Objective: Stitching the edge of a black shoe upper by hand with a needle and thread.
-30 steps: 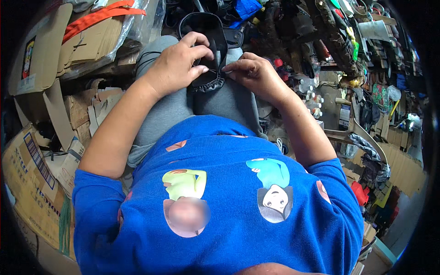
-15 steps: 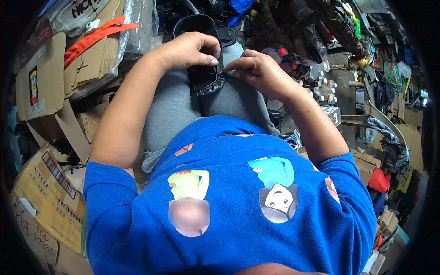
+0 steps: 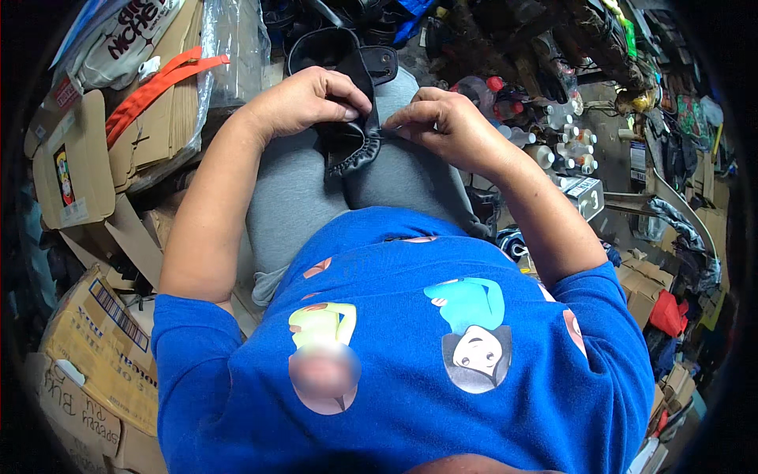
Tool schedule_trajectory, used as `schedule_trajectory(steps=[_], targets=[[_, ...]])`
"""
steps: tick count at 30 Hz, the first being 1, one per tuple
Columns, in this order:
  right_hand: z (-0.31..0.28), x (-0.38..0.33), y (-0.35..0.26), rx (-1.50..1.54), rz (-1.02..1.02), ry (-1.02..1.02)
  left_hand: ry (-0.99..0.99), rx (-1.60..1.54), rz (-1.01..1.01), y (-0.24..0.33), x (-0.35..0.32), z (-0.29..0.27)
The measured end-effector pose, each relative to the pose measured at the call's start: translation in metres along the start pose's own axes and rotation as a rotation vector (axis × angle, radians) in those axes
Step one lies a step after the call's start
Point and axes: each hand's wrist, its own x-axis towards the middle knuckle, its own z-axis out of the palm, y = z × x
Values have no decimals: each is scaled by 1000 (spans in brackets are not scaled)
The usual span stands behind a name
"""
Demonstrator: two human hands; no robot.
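Observation:
A black leather shoe upper (image 3: 347, 154) lies over my thighs. One edge is gathered into small folds, and a tab with round studs (image 3: 382, 63) sticks out at its far right. My left hand (image 3: 304, 103) is closed on the upper, thumb and fingers pinching its edge. Just right of that edge, my right hand (image 3: 454, 130) has thumb and forefinger pressed together close to the leather. Whatever sits between those fingertips is too small to make out. Grey trousers (image 3: 292, 197) show beneath the upper.
Flattened cardboard (image 3: 162, 110) and an orange strap (image 3: 158, 91) are stacked on the left, above a yellow-brown carton (image 3: 103, 340). Several small bottles (image 3: 564, 142) stand at the right, near a metal rail (image 3: 683, 209). Dark clutter fills the far side.
My left hand has shifted slightly along the upper's edge, and its pinch sits a little lower. The right hand stays pinched beside it. The whole view has tilted slightly.

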Motion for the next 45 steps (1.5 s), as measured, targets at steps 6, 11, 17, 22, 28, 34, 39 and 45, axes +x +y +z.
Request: schedule_trajectory(steps=[6, 11, 17, 22, 28, 34, 39, 45], targets=[[-4, 6, -8, -192, -109, 23, 16, -19, -2, -2, 1, -2], [-6, 9, -9, -202, -145, 5, 13, -15, -4, 1, 1, -2], [-6, 16, -2, -42, -55, -77, 29, 14, -6, 0, 2, 0], [-10, 19, 13, 113, -31, -162, -12, 118, 48, 6, 0, -4], [-5, 23, 11, 137, 12, -199, 10, 147, 38, 5, 3, 0], [3, 21, 2, -145, -214, 34, 394, 360, 127, 0, -15, 12], [7, 10, -5, -86, -124, 50, 482, 673, 63, 11, -55, 45], [16, -6, -15, -323, -118, 59, 833, 858, 57, -11, -94, 16]])
